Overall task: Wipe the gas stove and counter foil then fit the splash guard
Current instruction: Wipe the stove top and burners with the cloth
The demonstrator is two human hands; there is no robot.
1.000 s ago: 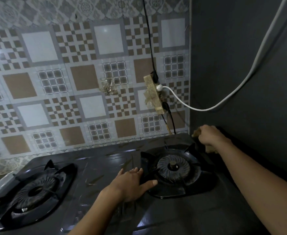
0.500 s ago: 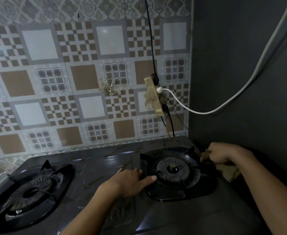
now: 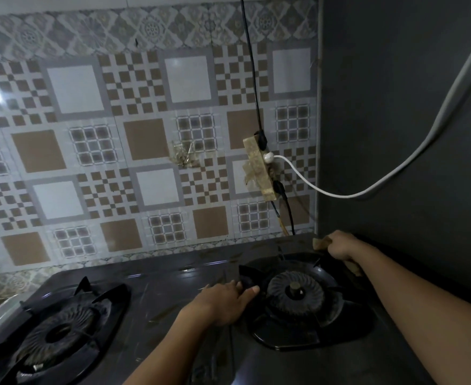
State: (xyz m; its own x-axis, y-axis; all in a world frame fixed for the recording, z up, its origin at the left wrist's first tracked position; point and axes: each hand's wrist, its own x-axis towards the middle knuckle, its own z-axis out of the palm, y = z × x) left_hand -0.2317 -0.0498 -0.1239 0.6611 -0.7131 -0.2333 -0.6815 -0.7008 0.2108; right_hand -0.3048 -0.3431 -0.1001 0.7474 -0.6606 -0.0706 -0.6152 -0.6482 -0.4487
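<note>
A dark two-burner gas stove (image 3: 173, 290) fills the lower part of the head view. My right hand (image 3: 342, 245) is closed on a tan cloth (image 3: 320, 243) at the stove's back right corner, beside the right burner (image 3: 295, 293). A bit of the cloth also shows under my wrist. My left hand (image 3: 226, 301) lies flat on the stove top between the burners, fingertips touching the right burner's pan support. The left burner (image 3: 59, 332) sits at the lower left. No splash guard or counter foil is visible.
A patterned tile wall (image 3: 134, 151) rises behind the stove. A taped power strip (image 3: 259, 168) hangs on it with black cords and a white cable (image 3: 367, 190) sagging across to the right. A dark grey wall (image 3: 409, 120) stands close along the stove's right side.
My right hand with the cloth slid forward along the stove's right edge, then back to the rear right corner. The left hand stayed in place.
</note>
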